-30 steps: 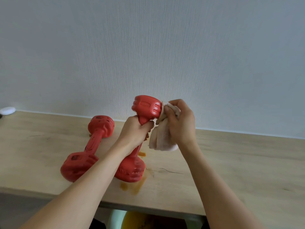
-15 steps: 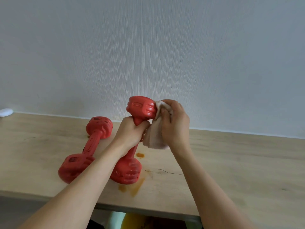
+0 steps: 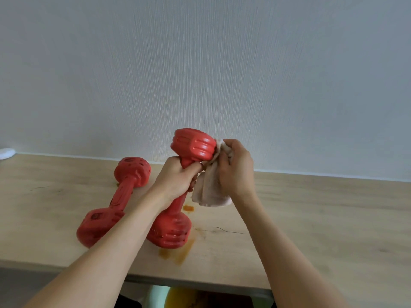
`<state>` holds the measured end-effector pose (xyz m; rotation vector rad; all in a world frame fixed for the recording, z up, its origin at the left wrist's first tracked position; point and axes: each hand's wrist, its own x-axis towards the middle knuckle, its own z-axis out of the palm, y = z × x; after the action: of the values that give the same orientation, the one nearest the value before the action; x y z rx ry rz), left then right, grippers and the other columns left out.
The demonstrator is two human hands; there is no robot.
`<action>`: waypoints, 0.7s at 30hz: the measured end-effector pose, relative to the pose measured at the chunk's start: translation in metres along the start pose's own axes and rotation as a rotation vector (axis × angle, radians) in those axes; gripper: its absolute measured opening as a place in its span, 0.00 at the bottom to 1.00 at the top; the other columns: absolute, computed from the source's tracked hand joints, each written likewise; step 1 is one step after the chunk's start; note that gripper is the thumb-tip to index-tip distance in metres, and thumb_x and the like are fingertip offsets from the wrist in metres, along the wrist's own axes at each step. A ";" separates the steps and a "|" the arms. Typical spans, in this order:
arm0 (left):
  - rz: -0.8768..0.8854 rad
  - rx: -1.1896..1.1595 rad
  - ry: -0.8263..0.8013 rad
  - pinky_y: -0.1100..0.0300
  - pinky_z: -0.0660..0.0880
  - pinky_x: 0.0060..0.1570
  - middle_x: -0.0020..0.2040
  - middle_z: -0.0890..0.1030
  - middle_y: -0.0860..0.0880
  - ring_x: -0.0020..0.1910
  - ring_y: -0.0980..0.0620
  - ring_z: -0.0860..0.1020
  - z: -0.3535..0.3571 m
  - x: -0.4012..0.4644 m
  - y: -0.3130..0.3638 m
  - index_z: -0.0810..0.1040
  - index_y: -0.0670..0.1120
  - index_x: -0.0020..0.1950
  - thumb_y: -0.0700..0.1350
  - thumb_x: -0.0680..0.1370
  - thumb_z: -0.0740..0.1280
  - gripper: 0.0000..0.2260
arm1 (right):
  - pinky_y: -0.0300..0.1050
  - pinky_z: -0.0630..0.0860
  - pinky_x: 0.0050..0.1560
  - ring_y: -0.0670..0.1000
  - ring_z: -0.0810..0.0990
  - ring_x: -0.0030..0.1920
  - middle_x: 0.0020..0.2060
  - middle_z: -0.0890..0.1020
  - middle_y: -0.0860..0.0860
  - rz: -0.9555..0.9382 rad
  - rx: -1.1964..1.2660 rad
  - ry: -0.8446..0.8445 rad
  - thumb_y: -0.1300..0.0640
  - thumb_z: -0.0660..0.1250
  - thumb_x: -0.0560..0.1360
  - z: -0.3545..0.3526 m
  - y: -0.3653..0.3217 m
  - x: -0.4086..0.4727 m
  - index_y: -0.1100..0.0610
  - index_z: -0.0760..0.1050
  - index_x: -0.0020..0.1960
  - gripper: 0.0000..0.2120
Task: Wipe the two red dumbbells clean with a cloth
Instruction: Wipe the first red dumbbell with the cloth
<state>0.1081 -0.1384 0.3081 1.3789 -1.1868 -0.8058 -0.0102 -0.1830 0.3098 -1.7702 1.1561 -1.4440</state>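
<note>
Left hand: the left hand (image 3: pixel 178 178) has its fingers curled tight round the handle of the upright dumbbell (image 3: pixel 178 192), just under the top head.
Right hand: the right hand (image 3: pixel 235 167) has its fingers bunched and pinching the cloth (image 3: pixel 211 192), pressing it to the side of the top head; the cloth's loose end hangs below the fingers.
Task's things: the upright dumbbell stands tilted on its lower head on the desk (image 3: pixel 311 218), below the left fingers; the lying dumbbell (image 3: pixel 117 198) rests flat on the desk, to the left of both hands and touched by neither.
Risk, tipping: the lower head sits in an orange smear (image 3: pixel 178 252), so a sideways rub from the cloth could make it skid or topple if the left fingers loosen.
Risk, re-soiling: the hanging cloth end is near an orange spot (image 3: pixel 188 208) beneath the right fingers and may pick it up and spread it back on the red plastic.
Risk, missed dirt: the lying dumbbell seems to carry dark marks, though the view is too soft to be sure.
Counts: two red dumbbells, one cloth, two hands, one desk; orange stains, at least two patches; one white object (image 3: pixel 6 152) far left of the fingers, at the frame's edge.
</note>
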 end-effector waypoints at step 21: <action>0.092 0.199 0.042 0.54 0.75 0.39 0.30 0.76 0.49 0.27 0.56 0.76 0.002 -0.002 -0.002 0.73 0.45 0.38 0.50 0.73 0.65 0.10 | 0.28 0.69 0.46 0.40 0.76 0.45 0.46 0.79 0.44 -0.129 0.020 0.174 0.61 0.64 0.77 -0.031 -0.026 0.001 0.53 0.79 0.53 0.09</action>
<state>0.1057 -0.1378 0.3059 1.4830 -1.3153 -0.6044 -0.0335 -0.1696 0.3403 -1.7613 1.1257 -1.7084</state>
